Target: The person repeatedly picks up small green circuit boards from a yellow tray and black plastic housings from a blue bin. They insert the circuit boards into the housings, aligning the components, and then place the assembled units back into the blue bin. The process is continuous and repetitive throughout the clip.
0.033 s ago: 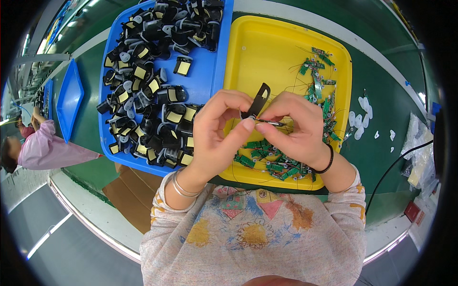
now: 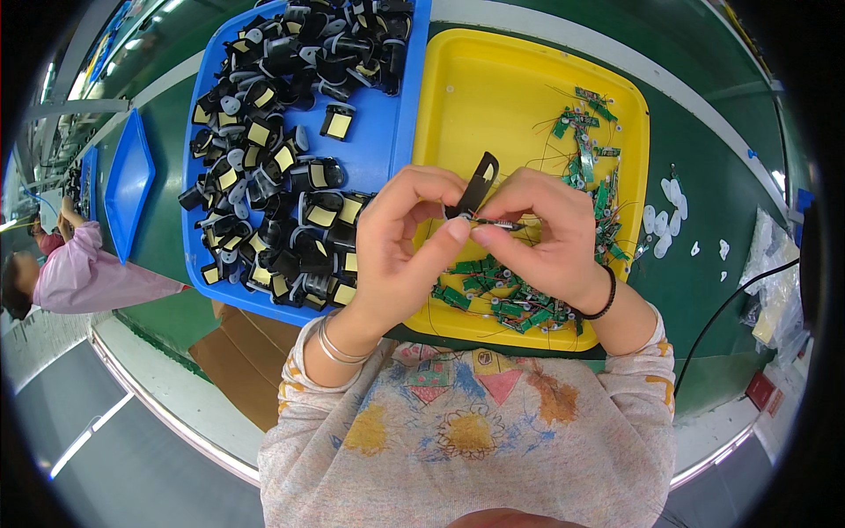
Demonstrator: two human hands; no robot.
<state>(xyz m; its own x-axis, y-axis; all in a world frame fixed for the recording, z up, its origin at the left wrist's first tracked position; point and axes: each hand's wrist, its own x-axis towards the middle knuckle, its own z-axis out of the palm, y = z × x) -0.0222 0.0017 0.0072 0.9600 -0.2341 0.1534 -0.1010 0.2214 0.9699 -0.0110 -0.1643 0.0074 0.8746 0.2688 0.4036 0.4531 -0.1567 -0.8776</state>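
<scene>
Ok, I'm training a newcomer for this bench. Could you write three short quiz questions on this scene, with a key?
1. Multiple choice: where do the green circuit boards lie?
a) In the blue tray
b) In the yellow tray
c) On the floor

2. True or false: the left hand holds a black part between thumb and fingers.

3. Fill in: seen in the picture, the loose pale oval pieces lie to the ____ of the yellow tray.

Key: 1 b; 2 true; 3 right.
</scene>
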